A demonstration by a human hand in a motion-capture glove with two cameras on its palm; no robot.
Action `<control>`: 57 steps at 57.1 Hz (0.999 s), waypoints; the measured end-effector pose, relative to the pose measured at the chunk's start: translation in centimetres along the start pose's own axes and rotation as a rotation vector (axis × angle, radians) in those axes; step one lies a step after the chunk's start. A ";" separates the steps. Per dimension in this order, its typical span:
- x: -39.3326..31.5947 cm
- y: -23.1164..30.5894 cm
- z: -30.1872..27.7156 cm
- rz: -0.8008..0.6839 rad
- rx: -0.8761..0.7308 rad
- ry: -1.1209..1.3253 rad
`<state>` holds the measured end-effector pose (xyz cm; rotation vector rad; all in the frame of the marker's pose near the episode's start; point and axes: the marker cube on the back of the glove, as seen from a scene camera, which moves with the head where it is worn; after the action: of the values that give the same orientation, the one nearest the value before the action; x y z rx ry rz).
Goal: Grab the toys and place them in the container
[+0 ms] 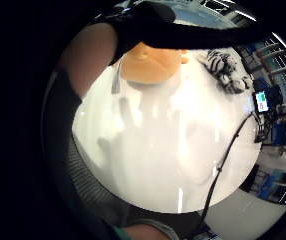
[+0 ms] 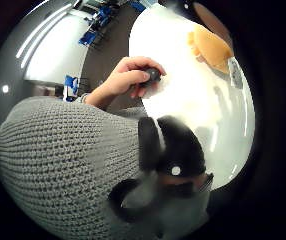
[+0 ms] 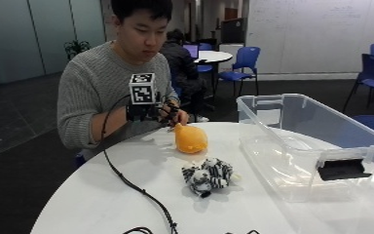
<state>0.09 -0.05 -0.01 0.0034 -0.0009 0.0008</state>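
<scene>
The hands are up near the person's chest: the gloved right hand (image 3: 149, 111) hangs above the tabletop (image 3: 109, 190) edge with nothing in it, fingers loosely bent, and their spread shadow falls on the white surface in the little-finger palm view. The bare left hand (image 2: 130, 75) rests at the tabletop's rim with its fingers curled round a small dark object (image 2: 153, 75).

Now the relation that matters. The orange plush toy (image 3: 190, 138) sits on the tabletop just beyond and below the right hand, the nearer of the two toys, its rounded body running away from the person toward the middle. The striped plush toy (image 3: 208, 177) lies farther out, well apart from both hands. The clear container (image 3: 307, 141) stands on the orange toy's far side from the person's right arm, open and empty as far as I can tell. My read: a short reach down takes the orange toy first.

The outside view gives the container and both toys together. The little-finger view shows both toys but no container. Only the thumb-side view shows the left hand's hold.
</scene>
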 end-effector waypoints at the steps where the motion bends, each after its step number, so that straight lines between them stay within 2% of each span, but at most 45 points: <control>1: 0.0 0.0 0.0 0.001 0.001 -0.001; 21: 0.7 -0.7 0.4 0.027 0.006 0.007; 30: 3.0 -4.9 0.4 0.103 0.025 0.079; 41: 6.8 -11.4 1.3 0.199 -0.079 0.077; 57: 7.2 -12.5 3.0 0.223 -0.187 0.159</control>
<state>7.27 -12.55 2.93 -0.1839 0.1573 0.2236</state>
